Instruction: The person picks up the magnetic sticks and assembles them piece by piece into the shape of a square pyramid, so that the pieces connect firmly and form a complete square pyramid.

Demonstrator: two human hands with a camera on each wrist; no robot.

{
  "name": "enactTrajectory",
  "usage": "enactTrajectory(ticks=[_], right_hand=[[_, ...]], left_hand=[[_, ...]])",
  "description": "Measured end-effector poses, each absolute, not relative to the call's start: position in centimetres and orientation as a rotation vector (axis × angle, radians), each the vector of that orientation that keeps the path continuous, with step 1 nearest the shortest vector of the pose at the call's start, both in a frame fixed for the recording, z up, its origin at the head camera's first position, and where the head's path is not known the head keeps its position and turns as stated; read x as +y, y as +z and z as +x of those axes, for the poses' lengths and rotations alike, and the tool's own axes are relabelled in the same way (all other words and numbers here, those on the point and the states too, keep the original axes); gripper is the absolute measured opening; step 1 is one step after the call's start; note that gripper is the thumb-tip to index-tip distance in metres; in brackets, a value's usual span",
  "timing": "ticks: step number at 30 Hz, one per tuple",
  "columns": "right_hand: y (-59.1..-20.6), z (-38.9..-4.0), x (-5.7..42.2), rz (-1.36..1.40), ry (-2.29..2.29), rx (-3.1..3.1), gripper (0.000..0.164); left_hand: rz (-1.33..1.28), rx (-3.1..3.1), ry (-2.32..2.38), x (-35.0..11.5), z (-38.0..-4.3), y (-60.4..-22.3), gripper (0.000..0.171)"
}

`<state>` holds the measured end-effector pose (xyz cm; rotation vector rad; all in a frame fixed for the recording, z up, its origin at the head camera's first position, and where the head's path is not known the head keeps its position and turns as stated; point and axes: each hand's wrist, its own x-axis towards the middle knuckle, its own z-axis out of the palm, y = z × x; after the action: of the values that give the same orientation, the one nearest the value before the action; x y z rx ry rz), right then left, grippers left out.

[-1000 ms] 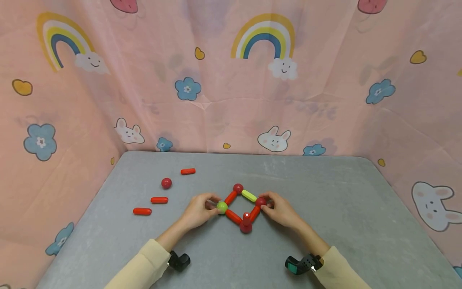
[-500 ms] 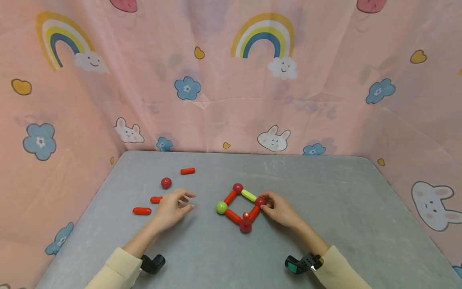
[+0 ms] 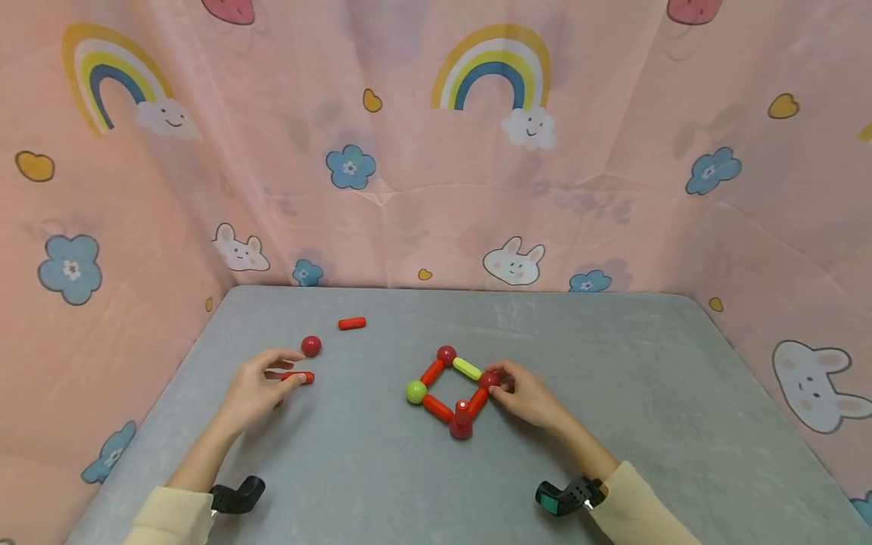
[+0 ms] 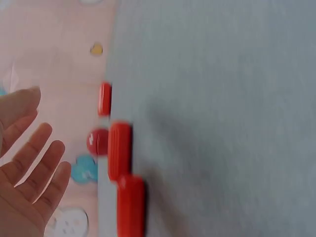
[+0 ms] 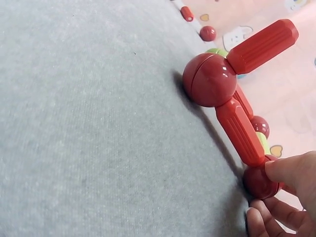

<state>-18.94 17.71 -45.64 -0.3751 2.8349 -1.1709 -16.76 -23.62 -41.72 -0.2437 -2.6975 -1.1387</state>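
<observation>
In the head view my left hand (image 3: 253, 390) hovers over a loose red rod (image 3: 308, 378). In the left wrist view its fingers are spread and hold nothing, apart from the rods. Another red rod (image 4: 131, 207) is mostly hidden by this hand in the head view. My right hand (image 3: 530, 399) pinches a dark red ball (image 5: 260, 181) at the right corner of a four-sided frame. Red rods and one yellow-green rod (image 3: 466, 369) join its balls, with a green ball (image 3: 416, 392) at the left corner. From the near red ball (image 3: 460, 429) a red rod (image 5: 264, 45) stands up.
A loose red ball (image 3: 311, 347) lies just beyond the left hand, and a further red rod (image 3: 352, 323) lies behind it. The grey table (image 3: 613, 363) is backed by a pink patterned cloth (image 3: 422, 219).
My left hand has let go of the green ball and moved left to the loose red rods. The right hand keeps its pinch on the red ball, and the frame has stayed in place.
</observation>
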Motion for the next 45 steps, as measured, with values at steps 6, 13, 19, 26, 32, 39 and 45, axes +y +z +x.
enactTrajectory(ticks=[6,13,19,26,32,39,45], right_hand=[[-45.7,-18.9,17.6,-0.387,-1.179,2.837,0.03],[-45.7,-18.9,17.7,-0.381,-1.181,2.843,0.03],[-45.8,-18.8,17.6,-0.385,-1.18,2.841,0.029],[-45.8,-18.7,17.6,-0.392,-1.195,2.842,0.029],[-45.9,-18.7,17.6,-0.385,-1.202,2.849,0.029],[-46.0,-18.7,17.6,-0.382,-1.199,2.844,0.029],[-46.0,-18.8,17.6,-0.384,-1.22,2.832,0.029]], left_hand=[[-0.162,-2.769,-1.184,-26.4,-16.4,-42.3,0.036],[-0.068,-2.881,-1.182,-28.7,-16.0,-43.5,0.044],[-0.122,-2.933,-1.081,-29.2,-16.0,-44.4,0.039],[-0.166,-2.961,-0.988,-28.8,-16.1,-44.4,0.03],[-0.204,-3.011,-0.916,-28.5,-16.2,-44.5,0.027],[-0.221,-3.037,-0.937,-27.8,-16.1,-44.0,0.027],[-0.261,-2.991,-0.998,-26.2,-16.2,-43.1,0.026]])
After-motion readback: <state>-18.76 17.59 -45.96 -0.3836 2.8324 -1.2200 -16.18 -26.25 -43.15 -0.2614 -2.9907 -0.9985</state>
